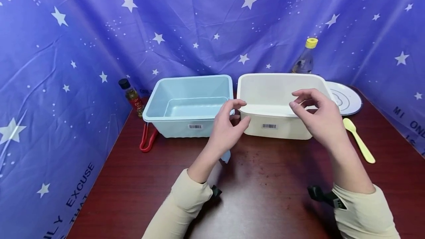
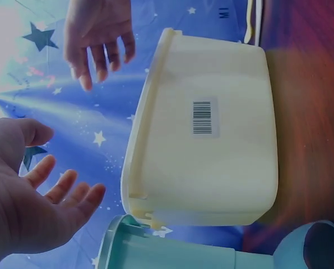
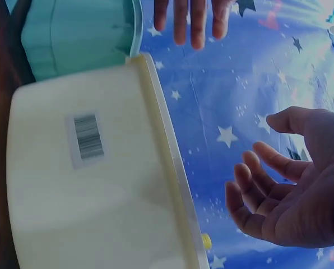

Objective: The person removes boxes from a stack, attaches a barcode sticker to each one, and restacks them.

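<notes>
My left hand (image 1: 226,128) hovers in front of the gap between a light-blue plastic bin (image 1: 179,126) and a cream plastic bin (image 1: 289,128). Its fingers are loosely bent, and nothing is held. Over the front right of the cream bin, my right hand (image 1: 317,115) hangs with relaxed fingers, also holding nothing. Both wrist views show the hands apart from the cream bin's barcoded front wall. Partly hidden below my left wrist is a small light-blue object (image 1: 225,156) on the table; in the left wrist view, a light-blue rounded piece (image 2: 293,246) has a dark opening.
A sauce bottle (image 1: 135,100) and a red-handled utensil (image 1: 147,141) are at the left on the dark wooden table (image 1: 265,194). Toward the right are a yellow spoon (image 1: 360,141), a white plate (image 1: 352,100) and a yellow-capped bottle (image 1: 303,60). A starry blue curtain (image 1: 199,21) surrounds the table.
</notes>
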`<state>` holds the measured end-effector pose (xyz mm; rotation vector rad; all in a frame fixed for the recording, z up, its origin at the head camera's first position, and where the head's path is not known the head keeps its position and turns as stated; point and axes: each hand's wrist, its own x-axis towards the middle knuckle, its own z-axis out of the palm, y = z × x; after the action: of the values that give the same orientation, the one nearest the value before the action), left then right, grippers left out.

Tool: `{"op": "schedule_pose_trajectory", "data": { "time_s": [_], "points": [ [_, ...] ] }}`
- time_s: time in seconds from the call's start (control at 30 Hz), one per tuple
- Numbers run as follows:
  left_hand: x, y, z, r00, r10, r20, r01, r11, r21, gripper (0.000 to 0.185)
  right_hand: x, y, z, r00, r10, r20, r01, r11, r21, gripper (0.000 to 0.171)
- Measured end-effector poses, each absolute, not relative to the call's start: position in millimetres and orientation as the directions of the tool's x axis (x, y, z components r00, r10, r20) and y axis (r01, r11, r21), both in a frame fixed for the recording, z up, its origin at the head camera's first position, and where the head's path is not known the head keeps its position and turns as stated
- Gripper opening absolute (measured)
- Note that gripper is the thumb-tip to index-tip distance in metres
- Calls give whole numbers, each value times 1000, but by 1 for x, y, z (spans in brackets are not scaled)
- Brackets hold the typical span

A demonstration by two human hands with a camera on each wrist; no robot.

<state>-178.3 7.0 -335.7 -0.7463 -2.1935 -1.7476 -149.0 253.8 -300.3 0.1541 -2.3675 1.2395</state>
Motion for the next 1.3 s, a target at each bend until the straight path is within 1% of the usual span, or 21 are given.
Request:
{"op": "schedule_pose_trajectory", "data": {
  "time_s": [0.23,0.4,0.5,0.63,0.77,0.87,1.0,1.1,1.2,1.3],
  "points": [
    [-191,12,-334,-852,209,481,513,144,846,40,-151,277,-295,-858,209,469,-245,636,-732,33],
    [-197,16,-336,-869,224,442,477,140,868,46,-150,294,-292,-845,294,448,-156,665,-730,38],
    [-199,19,-336,-874,236,424,467,176,866,50,-149,303,-291,-870,317,379,-62,692,-720,45],
    [-198,21,-334,-880,247,405,465,283,839,55,-149,314,-291,-932,271,240,41,739,-673,59],
    [-197,25,-333,-892,274,359,441,352,826,60,-151,325,-294,-981,178,80,82,746,-661,73],
    [-196,27,-334,-901,279,331,419,367,830,62,-153,331,-296,-991,131,18,84,733,-675,79],
    [-194,28,-334,-909,266,322,400,334,854,61,-152,340,-297,-991,131,9,89,723,-685,81],
    [-189,32,-333,-911,270,311,380,260,888,60,-148,351,-296,-988,155,-18,124,707,-696,83],
    [-184,35,-332,-917,265,297,354,199,914,57,-145,361,-295,-979,198,-47,177,712,-679,88],
    [-183,37,-332,-930,227,289,334,191,923,53,-144,370,-295,-975,212,-66,200,712,-673,89]
  ]
}}
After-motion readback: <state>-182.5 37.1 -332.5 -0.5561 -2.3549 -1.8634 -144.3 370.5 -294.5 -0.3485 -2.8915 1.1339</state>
